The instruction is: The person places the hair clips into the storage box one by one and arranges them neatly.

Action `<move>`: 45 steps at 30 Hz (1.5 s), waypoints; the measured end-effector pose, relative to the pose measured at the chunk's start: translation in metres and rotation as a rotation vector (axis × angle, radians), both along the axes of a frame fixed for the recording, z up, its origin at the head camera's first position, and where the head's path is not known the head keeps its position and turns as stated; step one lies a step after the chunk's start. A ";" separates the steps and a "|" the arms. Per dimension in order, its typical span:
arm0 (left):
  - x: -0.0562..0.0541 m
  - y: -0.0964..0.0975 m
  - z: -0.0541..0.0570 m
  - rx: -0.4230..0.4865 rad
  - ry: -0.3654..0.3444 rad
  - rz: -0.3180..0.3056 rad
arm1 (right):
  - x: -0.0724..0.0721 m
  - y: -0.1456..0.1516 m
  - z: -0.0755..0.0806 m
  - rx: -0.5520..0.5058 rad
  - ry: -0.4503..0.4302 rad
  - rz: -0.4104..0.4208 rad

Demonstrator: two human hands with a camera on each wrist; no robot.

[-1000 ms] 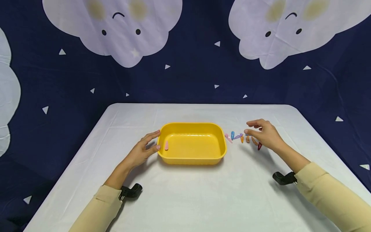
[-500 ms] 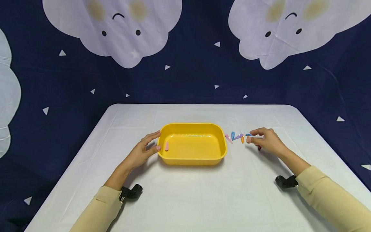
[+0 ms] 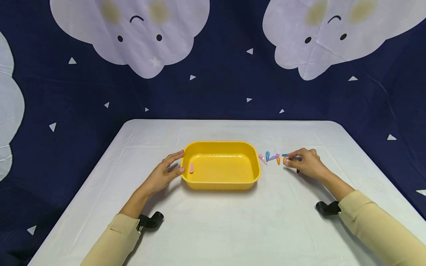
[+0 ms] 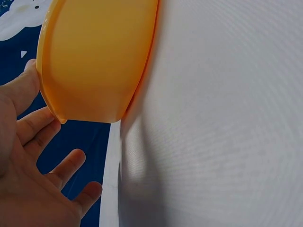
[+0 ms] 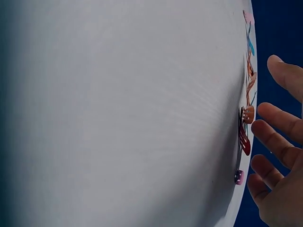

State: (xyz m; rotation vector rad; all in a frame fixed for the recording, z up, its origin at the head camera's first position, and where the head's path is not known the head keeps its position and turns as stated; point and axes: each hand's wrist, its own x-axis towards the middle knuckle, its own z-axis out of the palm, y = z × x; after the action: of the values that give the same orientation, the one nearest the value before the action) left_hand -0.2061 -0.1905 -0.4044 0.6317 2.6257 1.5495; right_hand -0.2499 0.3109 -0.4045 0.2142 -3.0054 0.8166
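A yellow plastic tub (image 3: 221,185) stands on the table, with one pink hair clip (image 3: 191,168) inside at its left end. My left hand (image 3: 161,175) rests its thumb and fingertips against the tub's left rim, the other fingers extended. My right hand (image 3: 307,162) is low over several small hair clips right of the tub, thumb and index finger near a blue clip (image 3: 285,155) and a brown clip (image 5: 248,115). The right wrist view shows these fingers apart, holding nothing visible. Dark red clip (image 5: 245,142) lies beneath the hand, partly hidden in the head view.
Between tub and right hand lie a pink clip (image 3: 263,159), a light blue clip (image 3: 267,156), a purple clip (image 3: 274,157) and an orange clip (image 3: 278,160). A white cloth covers the table (image 3: 226,229). Behind it hangs a dark blue curtain (image 3: 226,96) with cloud prints.
My right hand has lowered slightly over the clips, its thumb and index finger reaching the blue and brown ones. The left hand and the tub stay where they were.
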 end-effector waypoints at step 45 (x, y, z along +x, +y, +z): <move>0.000 0.000 0.000 -0.005 0.001 0.004 | -0.016 0.005 -0.016 0.081 0.042 0.050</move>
State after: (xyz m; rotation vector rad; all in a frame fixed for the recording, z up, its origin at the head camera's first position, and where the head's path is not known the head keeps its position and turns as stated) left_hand -0.2064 -0.1902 -0.4048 0.6267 2.6322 1.5442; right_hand -0.2657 0.3161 -0.4205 0.3052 -3.0080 0.6857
